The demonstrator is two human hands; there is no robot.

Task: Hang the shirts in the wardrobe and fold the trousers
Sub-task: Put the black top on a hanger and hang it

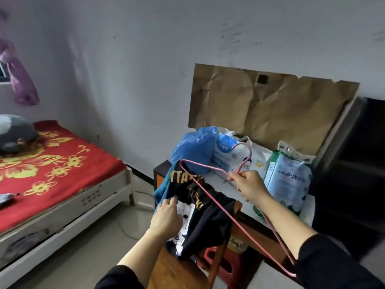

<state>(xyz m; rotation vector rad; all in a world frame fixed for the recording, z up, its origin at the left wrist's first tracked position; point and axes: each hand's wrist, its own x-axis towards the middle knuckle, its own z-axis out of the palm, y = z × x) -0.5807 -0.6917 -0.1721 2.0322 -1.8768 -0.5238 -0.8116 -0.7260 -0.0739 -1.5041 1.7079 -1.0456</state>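
Note:
A black shirt (pixel 210 222) with yellow lettering and a white cartoon print lies draped over the corner of a desk (pixel 250 228), partly hanging off its edge. My left hand (pixel 166 215) grips the shirt at the white print. My right hand (pixel 249 185) pinches a pink wire hanger (pixel 208 196) at the base of its hook and holds it above the shirt. One hanger arm runs back along my right forearm. A blue garment (pixel 163 185) peeks out under the shirt's left side.
On the desk stand a blue plastic bag (pixel 193 147) and several white and blue packages (pixel 287 180) against brown paper on the wall. A bed (pixel 52 163) with a red flowered cover fills the left. A red stool (pixel 216 259) sits under the desk.

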